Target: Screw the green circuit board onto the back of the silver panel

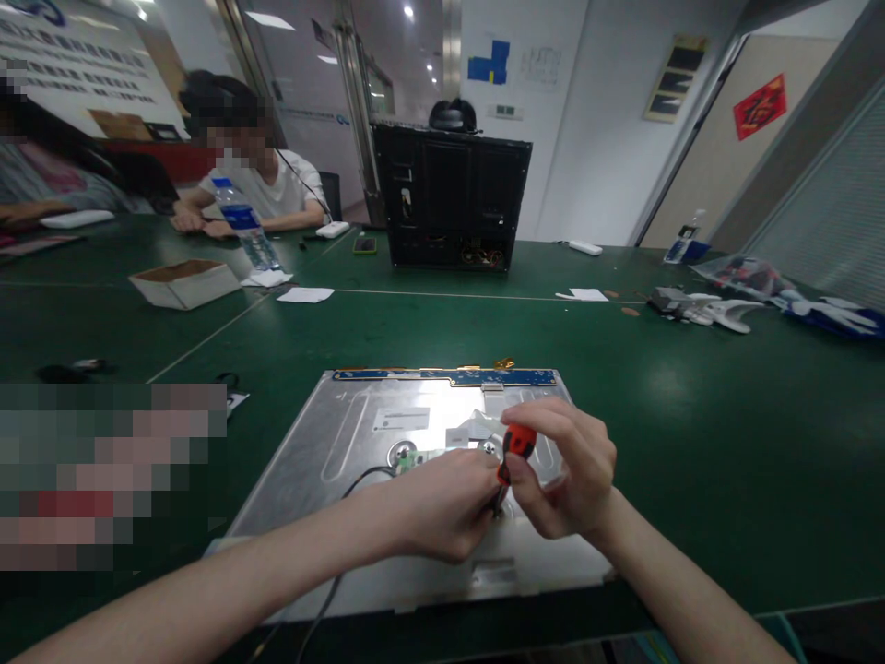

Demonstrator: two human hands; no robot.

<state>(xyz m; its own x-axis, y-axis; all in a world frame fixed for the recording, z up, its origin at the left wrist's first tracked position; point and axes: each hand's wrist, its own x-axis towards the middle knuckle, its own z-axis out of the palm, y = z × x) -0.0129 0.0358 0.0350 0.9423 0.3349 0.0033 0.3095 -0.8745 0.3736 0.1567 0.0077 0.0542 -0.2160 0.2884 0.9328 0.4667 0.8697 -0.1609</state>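
Observation:
My right hand (573,466) pinches the red and black handle of a screwdriver (518,443) between thumb and fingers. The screwdriver stands tilted, its shaft pointing down at the silver metal back of a display panel (311,443). Beside the shaft, my left hand (449,507) is closed with its fingertips hidden, so what they hold cannot be made out. A small green circuit board (409,461) with a black cable (366,477) shows partly behind my left hand. Along the panel's far edge runs a blue circuit strip (415,376).
A black monitor casing (453,194) stands upright across the green table (691,443). To the left are an open box (186,284) and a tilted water bottle (245,226). Gloves (712,309) lie at the right. Two people sit at the far left; a blurred area covers the near left.

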